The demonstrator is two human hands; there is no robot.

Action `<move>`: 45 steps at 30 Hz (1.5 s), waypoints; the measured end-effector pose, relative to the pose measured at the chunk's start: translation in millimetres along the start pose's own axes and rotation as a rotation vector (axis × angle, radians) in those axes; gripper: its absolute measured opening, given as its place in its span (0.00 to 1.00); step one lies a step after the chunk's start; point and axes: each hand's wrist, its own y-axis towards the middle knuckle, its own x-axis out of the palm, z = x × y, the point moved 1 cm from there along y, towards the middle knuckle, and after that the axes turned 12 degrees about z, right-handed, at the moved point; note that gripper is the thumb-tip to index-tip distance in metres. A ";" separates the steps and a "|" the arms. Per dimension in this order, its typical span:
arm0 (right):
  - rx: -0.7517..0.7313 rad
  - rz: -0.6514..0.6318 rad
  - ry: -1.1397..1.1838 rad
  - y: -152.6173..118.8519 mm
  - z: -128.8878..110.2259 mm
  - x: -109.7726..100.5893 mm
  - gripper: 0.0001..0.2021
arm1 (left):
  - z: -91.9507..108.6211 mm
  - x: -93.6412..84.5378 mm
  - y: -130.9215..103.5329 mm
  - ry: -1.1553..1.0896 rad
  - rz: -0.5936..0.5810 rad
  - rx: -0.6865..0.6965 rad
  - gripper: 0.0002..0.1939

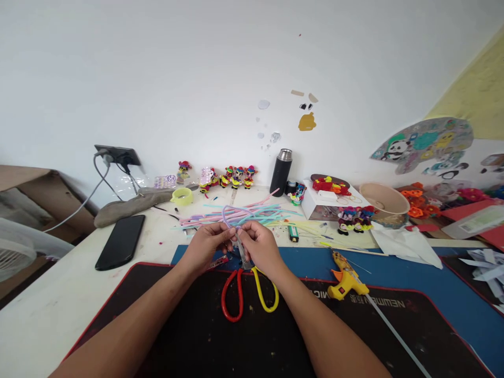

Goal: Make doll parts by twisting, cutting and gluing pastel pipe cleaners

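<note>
My left hand and my right hand meet at the middle of the desk, fingertips pinched together on a thin purple pipe cleaner that bends up in a loop. Behind them lies a loose pile of pink, blue and purple pipe cleaners. Just below my hands, scissors with one red and one yellow handle rest on the black mat, their blades partly hidden between my hands.
A yellow glue gun lies on the mat at the right. A black phone is at the left. Small figures, a black bottle, a yellow tape roll and a white box stand along the wall.
</note>
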 end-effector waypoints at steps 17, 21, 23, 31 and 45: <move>-0.087 -0.136 -0.275 -4.0 -1.5 -0.4 0.04 | 24.5 -25.0 6.6 0.563 -0.130 0.308 0.14; -0.033 -0.126 -0.236 -2.9 4.3 1.0 0.05 | 24.0 -25.4 6.6 0.589 -0.161 0.296 0.15; -0.005 -0.110 -0.184 -1.7 7.4 1.5 0.05 | 23.4 -25.2 7.4 0.513 -0.171 0.220 0.16; 0.040 -0.079 -0.048 -0.3 2.3 0.9 0.07 | 21.7 -22.4 8.4 0.299 -0.187 0.070 0.16; 0.078 -0.001 0.097 1.1 -2.7 -0.7 0.14 | -1.9 -0.1 -3.0 -0.016 -0.113 -0.079 0.18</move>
